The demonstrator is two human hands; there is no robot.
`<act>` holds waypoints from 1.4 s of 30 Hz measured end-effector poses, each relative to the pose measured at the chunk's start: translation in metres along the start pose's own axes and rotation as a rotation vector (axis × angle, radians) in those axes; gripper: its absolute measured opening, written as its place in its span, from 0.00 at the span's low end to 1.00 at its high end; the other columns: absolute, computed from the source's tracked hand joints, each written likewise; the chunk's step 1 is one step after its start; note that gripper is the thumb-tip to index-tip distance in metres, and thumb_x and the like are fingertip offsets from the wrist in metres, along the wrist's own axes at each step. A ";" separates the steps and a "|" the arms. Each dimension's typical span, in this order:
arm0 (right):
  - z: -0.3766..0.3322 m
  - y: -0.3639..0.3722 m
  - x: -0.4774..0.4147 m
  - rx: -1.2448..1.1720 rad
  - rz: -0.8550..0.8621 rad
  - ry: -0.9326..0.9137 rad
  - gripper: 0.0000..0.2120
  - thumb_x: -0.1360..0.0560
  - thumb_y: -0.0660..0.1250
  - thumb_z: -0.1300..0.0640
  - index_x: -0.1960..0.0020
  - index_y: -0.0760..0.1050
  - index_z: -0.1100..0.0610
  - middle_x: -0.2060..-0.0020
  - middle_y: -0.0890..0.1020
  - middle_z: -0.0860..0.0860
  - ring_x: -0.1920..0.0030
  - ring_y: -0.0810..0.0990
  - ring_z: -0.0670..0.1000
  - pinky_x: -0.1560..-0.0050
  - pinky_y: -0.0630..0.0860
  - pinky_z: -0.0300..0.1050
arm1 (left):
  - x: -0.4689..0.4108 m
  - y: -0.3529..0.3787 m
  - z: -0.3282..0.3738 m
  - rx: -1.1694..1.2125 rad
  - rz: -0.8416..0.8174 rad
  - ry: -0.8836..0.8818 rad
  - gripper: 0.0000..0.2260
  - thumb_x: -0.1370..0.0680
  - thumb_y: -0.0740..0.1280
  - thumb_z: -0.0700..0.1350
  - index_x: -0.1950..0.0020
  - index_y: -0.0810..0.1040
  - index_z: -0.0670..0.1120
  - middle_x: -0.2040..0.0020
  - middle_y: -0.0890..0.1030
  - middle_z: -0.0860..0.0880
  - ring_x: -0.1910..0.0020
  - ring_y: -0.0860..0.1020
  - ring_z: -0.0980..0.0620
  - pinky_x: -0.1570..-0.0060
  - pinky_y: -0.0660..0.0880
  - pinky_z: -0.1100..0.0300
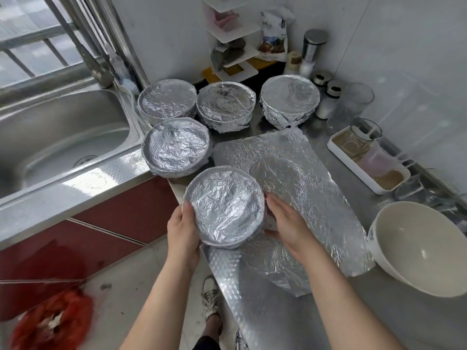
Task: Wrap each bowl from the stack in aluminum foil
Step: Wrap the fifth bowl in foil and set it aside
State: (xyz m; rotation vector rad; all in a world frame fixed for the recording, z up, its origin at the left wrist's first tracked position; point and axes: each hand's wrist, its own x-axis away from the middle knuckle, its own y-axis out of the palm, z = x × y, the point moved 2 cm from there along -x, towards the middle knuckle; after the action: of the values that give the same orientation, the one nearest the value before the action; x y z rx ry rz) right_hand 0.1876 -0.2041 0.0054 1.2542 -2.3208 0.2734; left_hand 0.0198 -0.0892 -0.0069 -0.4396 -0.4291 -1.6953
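Stainless-steel worktop (252, 311) right of the steel sink (63, 137) bore a flat crinkled sheet of aluminium foil (290, 168), and nearer that sink the left hand (183, 231) and right hand (285, 223) clasped opposite sides of a round foil-wrapped bowl (225, 207), whose foil likely wanted pressing snug beneath the rim.

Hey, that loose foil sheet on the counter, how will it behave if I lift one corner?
Probably floppy: the foil sheet looks thin and already creased. Likely very light, so a push may slide it on the steel counter. It could crumple or tear easily.
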 end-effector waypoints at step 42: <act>0.023 0.038 -0.009 0.020 0.214 0.019 0.27 0.18 0.51 0.43 0.25 0.61 0.59 0.26 0.66 0.53 0.27 0.64 0.51 0.35 0.60 0.39 | -0.011 0.000 -0.020 -0.126 -0.017 0.133 0.18 0.19 0.57 0.58 0.57 0.77 0.48 0.56 0.82 0.48 0.55 0.78 0.48 0.52 0.74 0.51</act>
State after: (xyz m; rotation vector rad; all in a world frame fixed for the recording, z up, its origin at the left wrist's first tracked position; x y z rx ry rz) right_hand 0.1531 -0.1850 -0.0170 1.0075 -2.4433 0.3788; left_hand 0.0204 -0.0905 -0.0299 -0.4122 -0.2305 -1.7625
